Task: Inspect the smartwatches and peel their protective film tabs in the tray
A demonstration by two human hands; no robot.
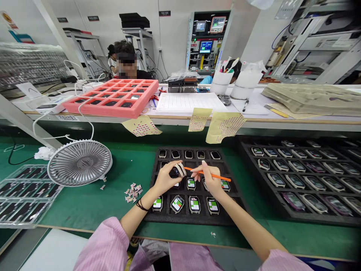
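Note:
My left hand [164, 177] is closed on a smartwatch case [178, 170], tilted up over the black foam tray [175, 218]. In my right hand [210, 178] is a thin orange stick-like tool [224, 177], pinched between the fingers. Its far tip reaches the side of the held watch; whether it touches cannot be made out. Below both hands, several watches with lit green-and-white screens, such as one watch [194, 203], lie in the tray's pockets. Dark-screened watches [188, 154] fill the back row. My hands hide part of the middle rows.
A grey fan [80, 162] stands at left beside a clear plastic tray [17, 210]. Small pale pieces [133, 192] lie left of the foam tray. Another watch tray [270, 205] is at right. A shelf edge [175, 119] with a pink foam tray [138, 109] crosses behind. A person sits beyond.

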